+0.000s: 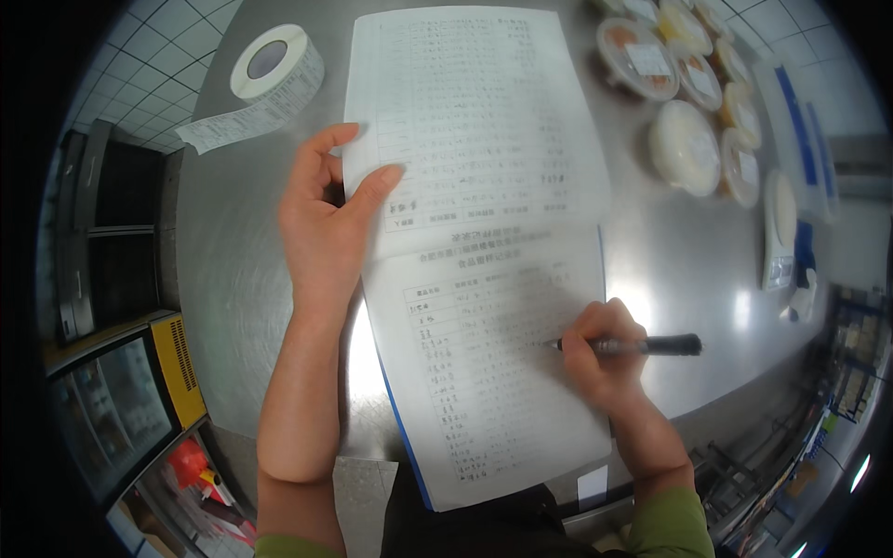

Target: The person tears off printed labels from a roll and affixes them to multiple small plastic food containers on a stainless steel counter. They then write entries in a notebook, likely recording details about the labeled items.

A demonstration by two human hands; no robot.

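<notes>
An open record book (481, 390) with blue cover edges lies before me, its pages printed with tables and filled with handwriting. My left hand (338, 195) rests at the left edge of the upper page, thumb on the paper and the index finger apart from it at the edge. My right hand (607, 356) grips a black pen (670, 344), whose tip is at the right part of the lower page's table. Up and left of my left hand, a roll of printed labels (279, 66) has its loose strip spread on the steel table (237, 279).
Several lidded plastic tubs of food (638, 59), some labelled, stand at the upper right. Beyond them are a clear plastic box with blue parts (802, 125) and a white device, apparently a scale (779, 230). A glass-fronted cabinet (115, 411) stands at the lower left.
</notes>
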